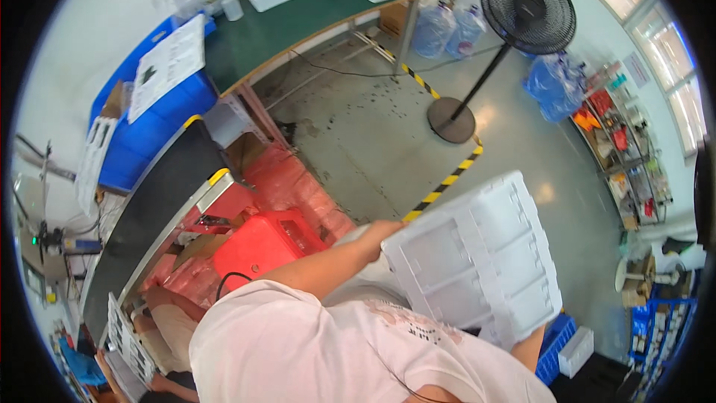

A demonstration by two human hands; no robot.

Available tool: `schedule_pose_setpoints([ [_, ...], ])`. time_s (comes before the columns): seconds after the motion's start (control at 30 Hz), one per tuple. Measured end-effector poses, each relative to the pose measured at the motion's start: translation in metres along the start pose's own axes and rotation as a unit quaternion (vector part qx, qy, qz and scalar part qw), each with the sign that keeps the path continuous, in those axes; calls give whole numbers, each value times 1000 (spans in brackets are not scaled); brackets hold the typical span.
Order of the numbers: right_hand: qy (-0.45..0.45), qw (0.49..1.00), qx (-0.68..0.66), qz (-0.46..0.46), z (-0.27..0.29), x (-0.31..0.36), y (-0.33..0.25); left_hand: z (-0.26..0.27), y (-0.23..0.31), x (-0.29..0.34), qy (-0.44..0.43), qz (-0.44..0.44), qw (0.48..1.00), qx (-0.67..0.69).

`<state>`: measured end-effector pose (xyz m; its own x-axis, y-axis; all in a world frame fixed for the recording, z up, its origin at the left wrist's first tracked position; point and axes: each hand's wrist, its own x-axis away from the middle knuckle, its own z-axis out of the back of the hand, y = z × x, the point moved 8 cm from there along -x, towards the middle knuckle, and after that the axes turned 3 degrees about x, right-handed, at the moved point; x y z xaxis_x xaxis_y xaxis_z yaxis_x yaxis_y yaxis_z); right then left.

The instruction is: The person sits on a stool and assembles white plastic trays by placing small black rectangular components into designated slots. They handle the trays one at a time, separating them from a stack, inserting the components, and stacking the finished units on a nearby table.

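Note:
A white plastic tray (477, 254) with several shallow rectangular compartments is tilted in front of my body, off the floor. It may be more than one tray stacked; the layers cannot be told apart. My left hand (382, 237) is closed on its left edge, with the fingertips hidden behind the rim. At the tray's lower right edge, my right hand (529, 345) grips from behind, and most of it is covered by the tray.
A black conveyor (160, 172) curves along the left, beside a red plastic stool (261, 250). A standing fan (455, 116) is ahead. Blue bins (156, 138) and a green table (276, 37) stand far left. At lower left, another person's hand (162, 384) touches a white tray (128, 336).

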<state>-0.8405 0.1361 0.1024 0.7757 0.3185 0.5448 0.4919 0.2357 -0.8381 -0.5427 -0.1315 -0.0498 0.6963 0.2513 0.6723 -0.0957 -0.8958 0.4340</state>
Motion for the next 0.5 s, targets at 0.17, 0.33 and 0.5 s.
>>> schedule_pose_setpoints([
  [0.17,-28,999,-8,22,-94,-11,-39,6,76,15,-36,-35,997,65],
  [0.33,-79,997,0,17,-238,-58,-65,52,173,33,57,-137,987,68],
  [0.5,-126,991,36,5,-380,-107,-87,81,281,74,150,-245,953,96],
])
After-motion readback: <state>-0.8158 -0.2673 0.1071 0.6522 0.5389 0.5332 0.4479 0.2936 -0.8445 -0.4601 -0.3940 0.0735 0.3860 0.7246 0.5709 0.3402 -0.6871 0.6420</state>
